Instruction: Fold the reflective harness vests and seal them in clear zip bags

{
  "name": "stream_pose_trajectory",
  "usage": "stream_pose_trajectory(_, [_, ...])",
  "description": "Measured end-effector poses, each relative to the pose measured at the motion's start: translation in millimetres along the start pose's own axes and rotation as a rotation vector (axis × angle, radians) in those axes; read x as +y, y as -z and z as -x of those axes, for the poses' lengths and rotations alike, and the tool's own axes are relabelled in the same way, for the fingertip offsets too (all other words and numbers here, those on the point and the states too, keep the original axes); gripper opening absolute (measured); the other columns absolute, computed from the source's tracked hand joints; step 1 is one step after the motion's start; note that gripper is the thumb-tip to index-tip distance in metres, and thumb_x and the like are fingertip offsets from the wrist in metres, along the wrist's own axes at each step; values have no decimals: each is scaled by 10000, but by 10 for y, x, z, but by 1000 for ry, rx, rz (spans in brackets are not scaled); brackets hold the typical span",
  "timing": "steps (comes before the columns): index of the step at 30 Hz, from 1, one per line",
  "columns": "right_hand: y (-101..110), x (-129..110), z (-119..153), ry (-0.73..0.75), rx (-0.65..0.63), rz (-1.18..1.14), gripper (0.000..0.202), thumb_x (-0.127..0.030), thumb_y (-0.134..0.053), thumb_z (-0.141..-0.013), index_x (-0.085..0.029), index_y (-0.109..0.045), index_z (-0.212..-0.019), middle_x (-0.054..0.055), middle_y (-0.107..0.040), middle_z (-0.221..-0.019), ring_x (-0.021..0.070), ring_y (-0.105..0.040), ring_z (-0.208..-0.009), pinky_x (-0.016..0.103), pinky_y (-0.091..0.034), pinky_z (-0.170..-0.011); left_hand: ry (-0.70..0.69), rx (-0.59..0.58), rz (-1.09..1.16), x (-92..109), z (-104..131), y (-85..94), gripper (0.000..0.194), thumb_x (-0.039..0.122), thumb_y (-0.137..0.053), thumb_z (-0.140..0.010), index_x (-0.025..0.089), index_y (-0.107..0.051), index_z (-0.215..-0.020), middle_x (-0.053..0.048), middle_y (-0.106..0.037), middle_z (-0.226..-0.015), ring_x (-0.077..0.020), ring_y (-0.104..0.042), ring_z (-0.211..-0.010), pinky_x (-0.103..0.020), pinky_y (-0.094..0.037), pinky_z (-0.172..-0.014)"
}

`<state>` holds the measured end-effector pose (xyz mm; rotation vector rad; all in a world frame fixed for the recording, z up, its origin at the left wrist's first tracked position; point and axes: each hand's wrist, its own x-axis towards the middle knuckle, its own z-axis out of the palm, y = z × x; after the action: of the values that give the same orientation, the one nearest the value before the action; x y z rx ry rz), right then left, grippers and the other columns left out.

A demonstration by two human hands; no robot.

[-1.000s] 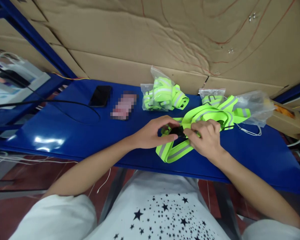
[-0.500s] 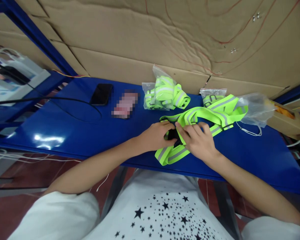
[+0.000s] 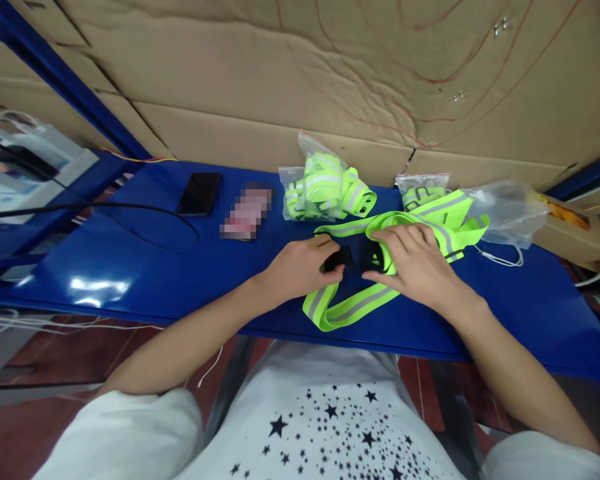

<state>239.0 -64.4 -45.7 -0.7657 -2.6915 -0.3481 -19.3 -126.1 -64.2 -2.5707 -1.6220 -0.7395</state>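
Note:
A neon-yellow reflective strap (image 3: 353, 308) with a grey stripe lies looped on the blue table. Between thumb and fingers, my left hand (image 3: 307, 267) grips a black buckle half (image 3: 341, 259) at one strap end. My right hand (image 3: 415, 260) is curled around the other black buckle half (image 3: 373, 253) and the strap beside it. A gap of bare table separates the two halves. The rest of the webbing (image 3: 443, 217) is heaped behind my right hand, whose palm hides part of it.
Bagged neon straps (image 3: 325, 187) stand at the back, with another bag (image 3: 423, 190) to their right. Two phones (image 3: 199, 193) (image 3: 247, 210) lie left of them. A crumpled clear bag (image 3: 515, 210) and a cardboard box (image 3: 570, 230) sit at the right. A black cable (image 3: 80, 208) crosses the left side.
My hands have moved apart, my right hand going right. The black buckle pieces, close together between my fingers before, now show as two separate halves.

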Motion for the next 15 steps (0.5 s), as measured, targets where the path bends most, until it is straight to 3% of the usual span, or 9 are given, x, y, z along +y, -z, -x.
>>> stream_pose_trajectory(2, [-3, 116, 27, -62, -19, -72, 603, -587, -640, -973, -112, -590, -1341, 178, -688, -1247, 373, -631, -1178, 531, -440, -1029, 40, 98, 77, -42, -13, 42, 182, 292, -651, -912, 151, -720, -1004, -82, -760, -1003, -190, -721, -776, -299, -552, -680])
stream_pose_trajectory(4, [-16, 226, 47, -96, -52, -166, 477, -474, -611, -1013, -116, -607, -1328, 167, -700, -1224, 354, -658, -1161, 512, -490, -992, 84, 191, 251, -92, -36, 110, 213, 314, -628, -951, 153, -708, -1064, -87, -759, -1039, -180, -720, -811, -293, -563, -708])
stream_pose_trajectory(8, [56, 418, 85, -141, -36, -336, 285, -308, -536, -1045, -148, -711, -1204, 134, -739, -1145, 285, -718, -1059, 436, -567, -932, 220, 389, 702, -225, -127, 333, 353, 494, -589, -1023, 222, -684, -1226, -65, -744, -1190, -151, -691, -818, -281, -570, -650])
stream_pose_trajectory(10, [166, 534, 124, -178, 109, -375, 225, -303, -604, -1017, -178, -754, -1130, 121, -757, -1163, 265, -733, -1067, 417, -572, -960, 277, 546, 869, -335, -200, 495, 372, 542, -614, -1009, 304, -656, -1292, 0, -739, -1213, -146, -677, -872, -276, -564, -656])
stream_pose_trajectory(12, [304, 741, 201, -241, 365, -387, 165, -308, -710, -956, -193, -783, -1048, 122, -770, -1171, 262, -739, -1084, 411, -564, -983, 277, 694, 977, -503, -288, 696, 335, 526, -637, -1002, 364, -643, -1295, 61, -733, -1166, -142, -658, -957, -273, -561, -710])
stream_pose_trajectory(15, [530, 1343, 438, -435, 816, -349, 249, -385, -745, -918, -175, -790, -1045, 153, -773, -1066, 286, -742, -1012, 449, -559, -903, 83, 780, 989, -883, -419, 1036, 312, 526, -586, -1029, 383, -628, -1303, 102, -694, -1136, -107, -620, -1010, -282, -566, -877])
